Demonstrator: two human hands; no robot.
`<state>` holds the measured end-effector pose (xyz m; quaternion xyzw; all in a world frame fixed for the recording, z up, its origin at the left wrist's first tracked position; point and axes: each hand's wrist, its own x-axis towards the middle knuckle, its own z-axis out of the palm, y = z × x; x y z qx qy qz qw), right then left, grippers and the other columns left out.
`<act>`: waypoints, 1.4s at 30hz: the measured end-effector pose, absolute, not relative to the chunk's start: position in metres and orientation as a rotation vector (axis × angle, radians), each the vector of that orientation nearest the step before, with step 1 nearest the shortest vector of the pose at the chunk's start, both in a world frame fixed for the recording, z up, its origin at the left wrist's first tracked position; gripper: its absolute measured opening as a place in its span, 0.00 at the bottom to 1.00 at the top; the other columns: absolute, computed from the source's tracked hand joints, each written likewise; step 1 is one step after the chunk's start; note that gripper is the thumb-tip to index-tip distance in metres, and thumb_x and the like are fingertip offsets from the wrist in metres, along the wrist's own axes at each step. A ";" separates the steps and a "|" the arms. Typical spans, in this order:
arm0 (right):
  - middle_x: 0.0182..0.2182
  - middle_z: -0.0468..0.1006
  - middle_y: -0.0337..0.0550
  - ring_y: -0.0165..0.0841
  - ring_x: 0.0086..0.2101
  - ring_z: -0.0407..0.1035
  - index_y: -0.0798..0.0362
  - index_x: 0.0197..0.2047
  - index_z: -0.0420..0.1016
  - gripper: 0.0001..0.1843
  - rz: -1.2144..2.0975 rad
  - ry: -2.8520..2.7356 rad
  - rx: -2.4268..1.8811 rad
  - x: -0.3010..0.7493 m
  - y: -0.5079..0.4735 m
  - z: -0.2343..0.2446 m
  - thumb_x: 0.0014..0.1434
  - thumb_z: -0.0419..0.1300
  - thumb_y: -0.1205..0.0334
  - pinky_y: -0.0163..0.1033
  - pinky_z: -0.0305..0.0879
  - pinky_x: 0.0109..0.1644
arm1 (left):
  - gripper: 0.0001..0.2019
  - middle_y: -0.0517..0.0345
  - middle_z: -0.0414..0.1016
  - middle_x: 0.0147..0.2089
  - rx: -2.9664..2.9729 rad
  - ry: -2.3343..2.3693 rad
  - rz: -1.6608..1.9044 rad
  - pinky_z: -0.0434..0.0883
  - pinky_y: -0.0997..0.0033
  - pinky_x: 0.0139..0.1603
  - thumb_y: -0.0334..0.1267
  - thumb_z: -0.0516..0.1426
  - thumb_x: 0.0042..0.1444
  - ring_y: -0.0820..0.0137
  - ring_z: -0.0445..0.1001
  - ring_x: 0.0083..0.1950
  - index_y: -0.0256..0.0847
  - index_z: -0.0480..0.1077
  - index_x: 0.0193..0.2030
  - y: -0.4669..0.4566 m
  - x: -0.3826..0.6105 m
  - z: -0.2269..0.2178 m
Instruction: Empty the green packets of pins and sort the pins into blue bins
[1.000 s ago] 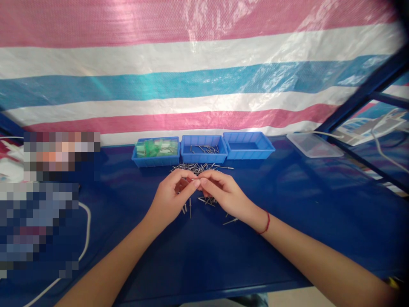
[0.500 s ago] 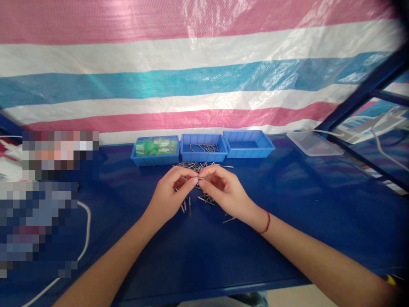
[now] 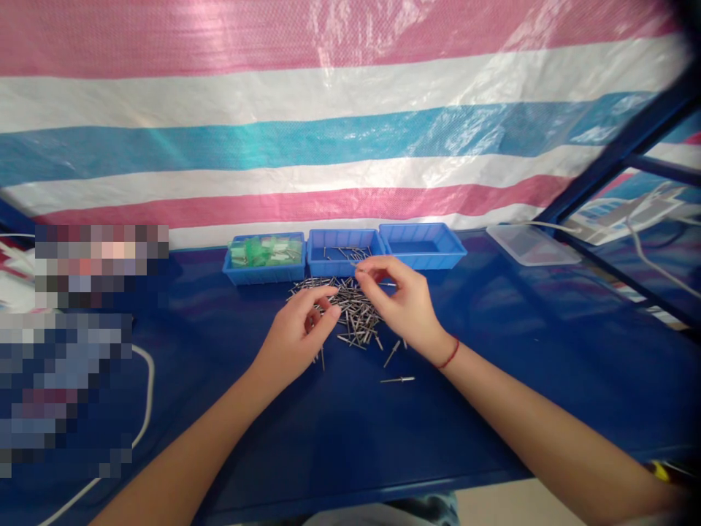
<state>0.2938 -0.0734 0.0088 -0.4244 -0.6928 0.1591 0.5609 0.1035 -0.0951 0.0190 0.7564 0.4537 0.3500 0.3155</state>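
Observation:
A heap of small metal rivets (image 3: 353,307) lies on the dark blue table (image 3: 493,351) in front of three blue bins. My right hand (image 3: 402,299) reaches forward over the heap, its thumb and forefinger pinched on a rivet near the front rim of the middle bin (image 3: 344,257), which holds several rivets. My left hand (image 3: 299,332) rests at the heap's left edge with fingers curled; what they hold, if anything, is hidden. A few stray rivets (image 3: 399,379) lie nearer to me.
The left bin (image 3: 263,257) holds green and white plastic pieces; the right bin (image 3: 421,245) looks empty. A clear plastic lid (image 3: 531,244) lies at the back right. A white cable (image 3: 143,409) runs at the left. A striped tarp hangs behind the bins.
My hands, pinched together over the heap before, have parted. The right hand has moved forward toward the middle bin with a rivet; the left has stayed by the heap.

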 end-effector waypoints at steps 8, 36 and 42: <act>0.54 0.70 0.50 0.50 0.57 0.57 0.48 0.52 0.72 0.16 -0.273 -1.872 -1.311 0.314 -0.048 0.001 0.61 0.57 0.59 0.58 0.58 0.57 | 0.12 0.57 0.75 0.45 2.695 0.732 0.447 0.69 0.63 0.46 0.43 0.56 0.62 0.66 0.72 0.43 0.45 0.72 0.51 -0.138 0.132 0.011; 0.32 0.77 0.45 0.37 0.36 0.70 0.53 0.37 0.74 0.10 0.075 -2.164 -1.270 0.326 -0.068 0.017 0.57 0.52 0.71 0.42 0.64 0.42 | 0.12 0.48 0.74 0.48 2.706 1.505 0.686 0.66 0.55 0.53 0.37 0.50 0.65 0.58 0.69 0.52 0.41 0.73 0.48 -0.083 0.089 0.012; 0.34 0.77 0.46 0.38 0.37 0.71 0.53 0.38 0.76 0.10 0.124 -2.322 -1.365 0.324 -0.067 0.012 0.60 0.53 0.69 0.42 0.65 0.44 | 0.26 0.38 0.59 0.65 2.432 1.843 0.596 0.54 0.34 0.61 0.52 0.49 0.63 0.44 0.56 0.67 0.41 0.62 0.63 -0.088 0.098 -0.016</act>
